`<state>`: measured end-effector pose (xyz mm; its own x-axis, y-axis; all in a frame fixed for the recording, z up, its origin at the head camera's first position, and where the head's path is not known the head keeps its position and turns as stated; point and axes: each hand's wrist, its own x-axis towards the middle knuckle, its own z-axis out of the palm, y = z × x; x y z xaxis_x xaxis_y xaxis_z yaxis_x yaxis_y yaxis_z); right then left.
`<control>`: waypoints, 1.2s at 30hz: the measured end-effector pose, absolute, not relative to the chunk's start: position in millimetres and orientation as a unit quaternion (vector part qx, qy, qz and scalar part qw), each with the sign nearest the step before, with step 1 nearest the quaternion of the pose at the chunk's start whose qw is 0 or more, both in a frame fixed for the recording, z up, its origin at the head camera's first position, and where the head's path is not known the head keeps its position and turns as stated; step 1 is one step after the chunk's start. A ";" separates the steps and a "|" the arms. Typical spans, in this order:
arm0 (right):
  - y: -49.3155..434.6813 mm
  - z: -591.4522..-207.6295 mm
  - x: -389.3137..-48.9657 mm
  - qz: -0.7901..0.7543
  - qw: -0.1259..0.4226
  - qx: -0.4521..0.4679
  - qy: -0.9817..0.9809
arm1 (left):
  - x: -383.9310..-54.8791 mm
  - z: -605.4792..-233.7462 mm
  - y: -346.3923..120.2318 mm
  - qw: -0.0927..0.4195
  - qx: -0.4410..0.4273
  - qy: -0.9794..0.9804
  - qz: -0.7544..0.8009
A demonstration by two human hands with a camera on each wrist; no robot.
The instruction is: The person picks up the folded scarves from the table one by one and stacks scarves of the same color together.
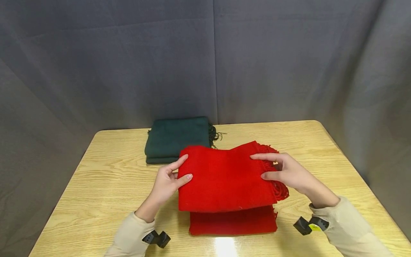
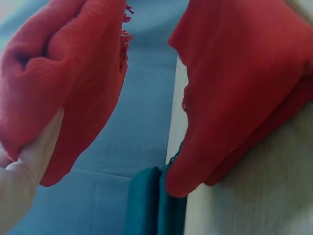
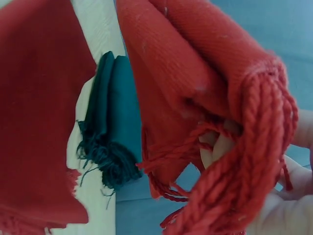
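A folded red fringed scarf (image 1: 221, 178) is raised over the table between both hands. My left hand (image 1: 165, 184) grips its plain left edge, thumb on top and some fingers hidden beneath the cloth. At the fringed right end, my right hand (image 1: 289, 171) holds the layers, with fingertips showing among the tassels (image 3: 254, 147) in the right wrist view. Below it lies more red cloth (image 1: 232, 223), folded flat on the table; both wrist views show a gap between this and the raised layers.
A folded dark green scarf (image 1: 178, 137) lies behind the red one, near the table's back edge, its fringe pointing right. The wooden table (image 1: 106, 185) is backed by a grey curtain (image 1: 128, 71), which also hangs along both sides.
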<state>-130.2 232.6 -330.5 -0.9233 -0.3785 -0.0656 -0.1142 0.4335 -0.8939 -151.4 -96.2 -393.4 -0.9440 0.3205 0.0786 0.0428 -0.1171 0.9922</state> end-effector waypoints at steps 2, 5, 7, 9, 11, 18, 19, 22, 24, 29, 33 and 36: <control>235.8 -334.9 -129.1 -0.512 0.132 -0.148 0.836 | -150.9 -396.3 -93.9 0.106 0.137 0.653 0.737; 240.2 -344.7 -127.3 -0.525 0.138 -0.145 0.827 | -149.8 -401.5 -91.4 0.120 0.138 0.652 0.736; 242.9 -352.8 -125.9 -0.540 0.145 -0.140 0.817 | -149.2 -405.6 -90.6 0.131 0.142 0.650 0.735; 245.2 -361.5 -124.3 -0.553 0.149 -0.133 0.809 | -149.2 -411.2 -90.6 0.141 0.153 0.651 0.730; 247.0 -370.6 -122.9 -0.563 0.154 -0.128 0.802 | -149.1 -417.6 -91.3 0.155 0.167 0.653 0.722; 253.1 -399.4 -119.2 -0.583 0.168 -0.117 0.787 | -145.8 -434.0 -91.8 0.199 0.196 0.662 0.695; 254.0 -402.6 -118.3 -0.581 0.167 -0.115 0.788 | -145.0 -435.2 -91.5 0.203 0.194 0.662 0.695; 255.5 -410.9 -115.3 -0.579 0.164 -0.114 0.790 | -143.1 -438.3 -91.2 0.209 0.187 0.663 0.694; 255.4 -416.5 -114.1 -0.580 0.161 -0.119 0.790 | -141.9 -440.6 -91.6 0.214 0.180 0.666 0.692; 256.5 -427.3 -110.3 -0.589 0.173 -0.123 0.780 | -140.0 -446.2 -91.3 0.227 0.154 0.667 0.692; 259.1 -432.8 -107.0 -0.593 0.181 -0.119 0.776 | -138.2 -449.1 -91.3 0.236 0.140 0.662 0.698; 259.2 -436.3 -105.5 -0.588 0.184 -0.122 0.778 | -135.2 -450.5 -92.6 0.242 0.136 0.660 0.698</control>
